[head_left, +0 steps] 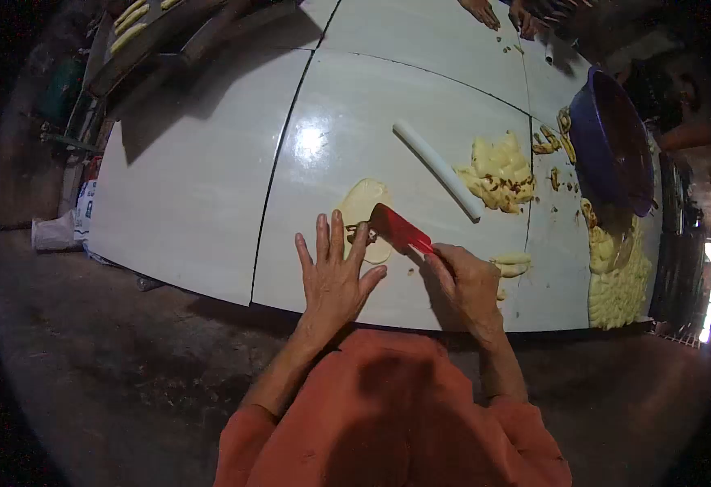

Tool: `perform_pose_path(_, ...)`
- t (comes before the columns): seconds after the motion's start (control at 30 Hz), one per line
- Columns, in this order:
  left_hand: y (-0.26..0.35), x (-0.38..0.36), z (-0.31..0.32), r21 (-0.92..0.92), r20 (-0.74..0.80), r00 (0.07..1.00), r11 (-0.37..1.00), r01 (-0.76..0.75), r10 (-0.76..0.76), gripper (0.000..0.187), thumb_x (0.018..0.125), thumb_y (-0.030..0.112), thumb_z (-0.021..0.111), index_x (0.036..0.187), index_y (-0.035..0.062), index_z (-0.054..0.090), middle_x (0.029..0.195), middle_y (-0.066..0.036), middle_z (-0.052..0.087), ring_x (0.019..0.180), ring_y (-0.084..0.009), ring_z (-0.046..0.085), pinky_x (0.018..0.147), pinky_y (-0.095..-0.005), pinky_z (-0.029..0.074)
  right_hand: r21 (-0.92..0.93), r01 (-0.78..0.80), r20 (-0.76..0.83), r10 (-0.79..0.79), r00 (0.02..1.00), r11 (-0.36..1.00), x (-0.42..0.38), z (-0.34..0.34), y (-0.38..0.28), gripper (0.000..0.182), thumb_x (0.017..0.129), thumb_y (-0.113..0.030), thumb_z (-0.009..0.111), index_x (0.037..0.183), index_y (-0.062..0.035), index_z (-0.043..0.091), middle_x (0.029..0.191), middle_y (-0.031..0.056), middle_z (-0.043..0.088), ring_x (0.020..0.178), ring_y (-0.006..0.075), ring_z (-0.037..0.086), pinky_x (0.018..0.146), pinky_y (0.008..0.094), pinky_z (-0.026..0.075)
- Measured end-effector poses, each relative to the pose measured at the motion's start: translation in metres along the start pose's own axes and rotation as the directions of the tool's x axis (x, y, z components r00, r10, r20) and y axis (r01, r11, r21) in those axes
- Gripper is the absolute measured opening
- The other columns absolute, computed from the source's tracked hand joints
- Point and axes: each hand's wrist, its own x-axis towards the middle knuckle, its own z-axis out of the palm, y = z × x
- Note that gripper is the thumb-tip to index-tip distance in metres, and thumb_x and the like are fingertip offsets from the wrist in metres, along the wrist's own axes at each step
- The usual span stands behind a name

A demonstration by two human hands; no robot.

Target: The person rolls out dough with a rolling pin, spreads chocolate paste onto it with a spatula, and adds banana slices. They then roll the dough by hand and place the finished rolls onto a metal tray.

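The left hand lies flat with fingers spread wide on the white table, holding nothing; its fingertips touch the near edge of a thin round sheet of yellow dough, which lies at 12 o'clock from that hand. The right hand is closed around a red scraper; the handle end is hidden inside the fist, and the blade points toward 10 o'clock onto the dough. Something brown sits at the blade's tip, too small to make out.

At 1 o'clock from the dough lies a white rolling stick, beside a heap of yellow dough lumps. A dark blue bowl stands at 3 o'clock, partly cut by the dark lens border. Another person's hands are cut off at the top edge. No writing can be read anywhere.
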Motion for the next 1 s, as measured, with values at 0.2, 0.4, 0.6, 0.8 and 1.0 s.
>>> perform_pose_path(0.2, -0.004, -0.009, -0.010, -0.034, 0.027, 1.000, 0.999, -0.014, 0.015, 0.084, 0.097, 0.057, 0.064, 0.164, 0.0169, 0.033, 0.169, -0.031, 0.019, 0.157, -0.0520, 0.014, 0.117, -0.0794, 0.007, 0.070, -0.063, 0.013, 0.062, 0.998, 0.996, -0.007, 0.002, 0.020, 0.023, 0.095, -0.024, 0.073, 0.107, -0.0051, 0.075, 0.091, 0.0142, 0.075, 0.074, 0.0322, 0.072, 0.065, 0.0405, 0.055)
perform_pose_path(0.4, -0.009, -0.025, 0.007, 0.006, 0.073, 0.994, 0.997, -0.083, 0.082, 0.082, 0.096, 0.060, 0.062, 0.163, 0.0203, 0.036, 0.168, -0.032, 0.020, 0.157, -0.0528, 0.014, 0.114, -0.0821, 0.008, 0.151, -0.231, 0.164, 0.206, 0.965, 0.961, -0.005, -0.001, 0.028, 0.023, 0.097, -0.026, 0.072, 0.108, -0.0053, 0.073, 0.085, 0.0149, 0.075, 0.074, 0.0337, 0.073, 0.066, 0.0416, 0.055)
perform_pose_path(0.6, -0.002, -0.027, 0.001, -0.015, 0.104, 0.994, 1.000, -0.025, 0.026, 0.076, 0.095, 0.053, 0.068, 0.157, 0.0132, 0.047, 0.165, -0.035, 0.025, 0.155, -0.0549, 0.018, 0.116, -0.0788, 0.007, 0.616, -0.531, 0.380, 0.371, 0.847, 0.582, -0.006, -0.015, 0.074, 0.021, 0.103, -0.025, 0.067, 0.107, -0.0040, 0.069, 0.077, 0.0071, 0.069, 0.062, 0.0120, 0.064, 0.053, 0.0288, 0.047)
perform_pose_path(0.8, 0.004, -0.028, 0.015, 0.110, 0.141, 0.989, 0.993, 0.038, -0.053, 0.075, 0.099, 0.053, 0.063, 0.161, 0.0171, 0.043, 0.171, -0.030, 0.018, 0.158, -0.0518, 0.013, 0.122, -0.0715, 0.004, 0.696, -0.287, -0.263, 0.605, 0.751, 0.659, 0.005, -0.139, 0.170, 0.018, 0.106, -0.020, 0.063, 0.117, -0.0054, 0.064, 0.082, 0.0062, 0.070, 0.058, 0.0074, 0.058, 0.053, 0.0221, 0.044)
perform_pose_path(1.0, 0.004, -0.028, 0.017, 0.136, 0.089, 0.996, 0.991, -0.006, -0.007, 0.070, 0.103, 0.056, 0.054, 0.161, 0.0190, 0.044, 0.170, -0.029, 0.019, 0.158, -0.0511, 0.012, 0.122, -0.0711, 0.005, -0.490, -0.642, -0.754, 0.083, 0.652, 0.590, 0.013, -0.263, 0.274, 0.032, 0.105, -0.019, 0.055, 0.132, -0.0089, 0.068, 0.100, 0.0185, 0.073, 0.089, 0.0360, 0.072, 0.076, 0.0479, 0.055)
